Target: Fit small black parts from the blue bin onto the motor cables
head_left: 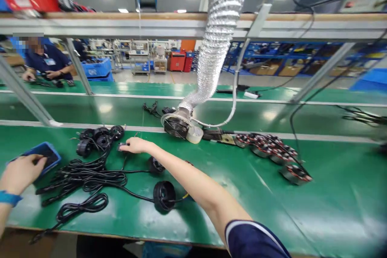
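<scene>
Pinching small part (121, 145), right hand (136, 145) narrow, left hand (22, 172) half-open at blue bin (52, 166)

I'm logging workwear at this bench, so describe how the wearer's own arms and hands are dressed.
The left hand and right hand are both bare, with no gloves. A plain-looking blue wristband circles the left wrist. A short navy sleeve, edged in white, covers the upper right arm; the left sleeve is out of view.

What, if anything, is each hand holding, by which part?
The right hand pinches a small dark piece; which part is unclear. I can't tell whether the left hand, at the blue tray, holds anything.
</scene>
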`<state>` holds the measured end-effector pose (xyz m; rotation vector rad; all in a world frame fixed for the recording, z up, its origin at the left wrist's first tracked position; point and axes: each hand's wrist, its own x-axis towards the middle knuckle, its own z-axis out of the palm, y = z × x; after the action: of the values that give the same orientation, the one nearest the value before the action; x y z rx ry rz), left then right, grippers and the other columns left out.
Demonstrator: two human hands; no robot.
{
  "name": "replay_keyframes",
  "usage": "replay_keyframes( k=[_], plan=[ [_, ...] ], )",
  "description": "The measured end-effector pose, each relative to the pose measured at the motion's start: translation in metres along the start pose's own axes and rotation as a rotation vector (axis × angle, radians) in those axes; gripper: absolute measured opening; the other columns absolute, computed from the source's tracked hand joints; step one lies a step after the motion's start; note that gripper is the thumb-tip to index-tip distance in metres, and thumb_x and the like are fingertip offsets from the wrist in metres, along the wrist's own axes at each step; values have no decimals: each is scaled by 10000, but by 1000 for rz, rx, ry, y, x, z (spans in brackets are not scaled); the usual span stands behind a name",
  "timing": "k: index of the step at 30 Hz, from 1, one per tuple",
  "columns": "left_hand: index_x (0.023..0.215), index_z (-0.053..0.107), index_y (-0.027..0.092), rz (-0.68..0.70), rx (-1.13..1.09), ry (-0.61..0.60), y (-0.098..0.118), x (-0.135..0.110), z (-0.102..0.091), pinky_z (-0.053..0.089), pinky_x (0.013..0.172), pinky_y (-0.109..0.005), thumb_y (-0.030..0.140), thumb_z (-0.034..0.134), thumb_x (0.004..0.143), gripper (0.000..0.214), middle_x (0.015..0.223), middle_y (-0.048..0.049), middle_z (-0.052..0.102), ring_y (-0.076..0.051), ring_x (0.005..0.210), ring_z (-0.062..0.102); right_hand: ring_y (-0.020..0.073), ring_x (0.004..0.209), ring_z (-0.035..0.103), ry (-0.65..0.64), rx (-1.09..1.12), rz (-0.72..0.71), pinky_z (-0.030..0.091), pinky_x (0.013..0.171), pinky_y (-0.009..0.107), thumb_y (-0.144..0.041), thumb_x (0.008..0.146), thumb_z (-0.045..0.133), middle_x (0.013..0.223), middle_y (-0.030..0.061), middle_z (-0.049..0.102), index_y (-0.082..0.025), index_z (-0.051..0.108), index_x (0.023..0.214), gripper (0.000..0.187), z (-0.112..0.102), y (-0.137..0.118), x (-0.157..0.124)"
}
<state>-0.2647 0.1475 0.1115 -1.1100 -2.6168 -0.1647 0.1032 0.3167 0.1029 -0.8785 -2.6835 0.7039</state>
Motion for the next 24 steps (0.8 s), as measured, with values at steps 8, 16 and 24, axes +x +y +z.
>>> replay_keyframes(
  k=[8,16,24],
  plan=[
    [1269,594,178,47,18,67,3,-14,3,416,932,-333,456,333,958,492,1215,-101,544,-243,1066,554,140,1084,535,384,227,-264,365,943,240,-294,784,682,1160,45,566,-128,636,784,172,21,-8,-42],
    [1146,672,146,84,-67,10,-7,5,9,416,911,-289,414,492,916,397,1147,-70,626,-213,1058,580,119,974,553,465,332,-363,387,914,263,-135,741,612,978,-13,606,-153,574,830,99,32,-16,-59],
    [953,669,168,90,-84,45,-2,6,9,396,798,-294,318,460,921,259,1000,-48,649,-211,969,590,126,957,565,477,373,-355,379,911,303,-257,903,546,968,-20,638,-178,521,1064,181,41,-19,-48]
  ],
)
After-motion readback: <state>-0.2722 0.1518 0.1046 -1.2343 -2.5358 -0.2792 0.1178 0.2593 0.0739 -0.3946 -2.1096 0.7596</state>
